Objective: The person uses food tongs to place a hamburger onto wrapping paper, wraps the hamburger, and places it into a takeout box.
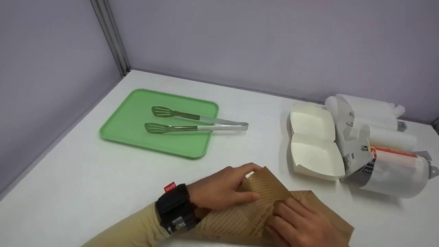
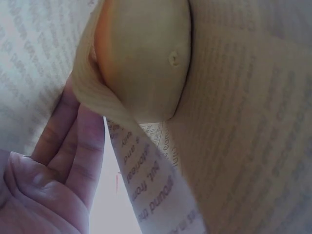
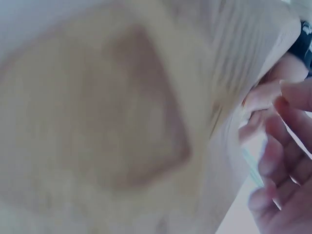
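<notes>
Btwn L grip point(image 1: 221, 189) & R grip point(image 1: 301, 223), brn paper point(image 1: 236, 219), R clamped on it, L apart

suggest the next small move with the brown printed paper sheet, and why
I'd probably fold the raised part of the brown printed paper sheet down over the smooth, cream-coloured rounded item: the left wrist view shows the item exposed inside, the left hand is at the raised edge, and the right hand has curled fingers on the sheet.
</notes>
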The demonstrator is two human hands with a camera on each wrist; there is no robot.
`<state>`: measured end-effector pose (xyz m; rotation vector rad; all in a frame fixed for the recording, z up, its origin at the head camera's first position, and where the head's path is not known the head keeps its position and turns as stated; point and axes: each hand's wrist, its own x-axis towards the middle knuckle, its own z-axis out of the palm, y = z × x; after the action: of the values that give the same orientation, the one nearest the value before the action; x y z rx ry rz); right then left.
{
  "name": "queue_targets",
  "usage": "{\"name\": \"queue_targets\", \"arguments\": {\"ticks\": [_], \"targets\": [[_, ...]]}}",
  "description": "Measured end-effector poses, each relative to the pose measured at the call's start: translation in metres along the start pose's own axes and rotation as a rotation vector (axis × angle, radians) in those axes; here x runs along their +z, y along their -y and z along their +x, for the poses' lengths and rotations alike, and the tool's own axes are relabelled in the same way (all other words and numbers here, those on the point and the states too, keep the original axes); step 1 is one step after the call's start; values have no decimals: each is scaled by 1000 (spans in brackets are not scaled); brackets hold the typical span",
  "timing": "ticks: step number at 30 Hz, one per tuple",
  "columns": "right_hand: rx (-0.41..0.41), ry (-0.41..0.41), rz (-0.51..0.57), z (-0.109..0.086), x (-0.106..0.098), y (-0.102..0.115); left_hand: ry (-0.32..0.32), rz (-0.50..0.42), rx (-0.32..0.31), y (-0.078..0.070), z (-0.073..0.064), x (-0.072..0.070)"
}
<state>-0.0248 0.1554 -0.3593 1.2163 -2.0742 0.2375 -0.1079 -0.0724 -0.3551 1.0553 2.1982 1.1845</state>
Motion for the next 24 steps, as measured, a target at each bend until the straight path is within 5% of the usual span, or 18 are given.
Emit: {"name": "queue_targets", "arguments": {"ticks": [10,24], "targets": [[141,164,31,-15,8,6,23,-78,-3,1,1,0],[247,297,22,-16,9,9,-24,96,16,0,-1,-11]]}}
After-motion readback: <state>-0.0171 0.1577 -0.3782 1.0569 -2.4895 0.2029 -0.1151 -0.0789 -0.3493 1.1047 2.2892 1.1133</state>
